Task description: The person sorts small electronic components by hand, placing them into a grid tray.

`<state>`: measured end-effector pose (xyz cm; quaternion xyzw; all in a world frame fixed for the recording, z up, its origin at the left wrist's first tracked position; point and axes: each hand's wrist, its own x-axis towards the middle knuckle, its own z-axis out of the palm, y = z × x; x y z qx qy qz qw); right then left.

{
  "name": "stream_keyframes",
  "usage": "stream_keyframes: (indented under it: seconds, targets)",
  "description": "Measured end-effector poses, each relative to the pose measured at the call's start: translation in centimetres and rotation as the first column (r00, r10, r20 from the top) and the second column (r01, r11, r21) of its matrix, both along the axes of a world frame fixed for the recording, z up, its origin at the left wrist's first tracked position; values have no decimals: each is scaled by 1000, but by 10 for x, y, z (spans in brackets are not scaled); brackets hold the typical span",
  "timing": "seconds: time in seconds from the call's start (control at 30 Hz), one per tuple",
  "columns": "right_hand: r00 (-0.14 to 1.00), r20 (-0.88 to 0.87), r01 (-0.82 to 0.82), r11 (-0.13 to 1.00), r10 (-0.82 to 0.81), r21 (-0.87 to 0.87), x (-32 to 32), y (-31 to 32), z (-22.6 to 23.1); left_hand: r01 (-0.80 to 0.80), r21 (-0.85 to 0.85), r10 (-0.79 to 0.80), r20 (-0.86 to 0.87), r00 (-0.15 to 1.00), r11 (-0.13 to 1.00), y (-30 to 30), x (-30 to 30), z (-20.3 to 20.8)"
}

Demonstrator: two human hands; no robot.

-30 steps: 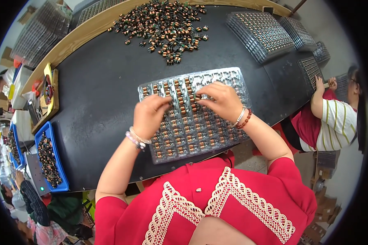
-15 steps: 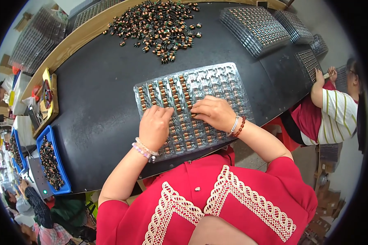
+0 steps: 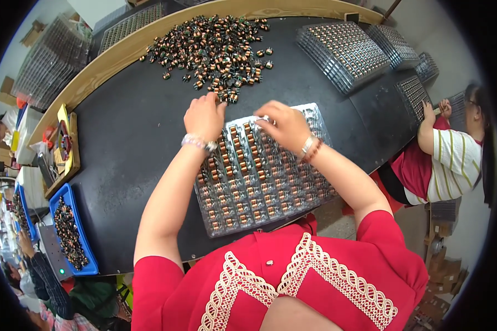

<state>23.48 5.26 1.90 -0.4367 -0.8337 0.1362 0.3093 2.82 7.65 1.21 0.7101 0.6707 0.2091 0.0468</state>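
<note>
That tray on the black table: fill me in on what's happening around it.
A person in a red top works at the clear compartment tray, most of whose pockets hold small copper-wound coils. The left hand reaches to the near edge of the loose coil pile; the right hand rests fingertips on the tray's far end, where some pockets look unfilled. Stacks of trays sit farther right, beside another seated person.

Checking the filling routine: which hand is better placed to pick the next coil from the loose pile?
Probably left: the left hand reaches the coil pile at its near edge, while the right hand rests over the plastic tray.
</note>
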Motion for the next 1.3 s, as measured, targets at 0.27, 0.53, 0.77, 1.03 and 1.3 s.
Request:
stream_keyframes:
  seconds: [0.27,0.53,0.77,1.03,1.3]
  targets:
    - [902,399,210,975,-163,-76,-54,80,-6,-59,-218,70,43,997,974,34,13,-13]
    - [901,418,132,991,-120,0,-64,77,-11,63,-61,-34,385,922,996,-6,-54,-4]
    - [954,55,-299,951,296,74,-33,-14,4,225,-332,189,852,489,916,-100,-79,27]
    - [916,182,-376,924,358,75,-16,-56,-6,125,-30,-74,663,745,992,-176,-60,2]
    - [940,192,-304,947,280,106,-19,-64,-2,197,187,-256,380,889,962,-181,-64,-13]
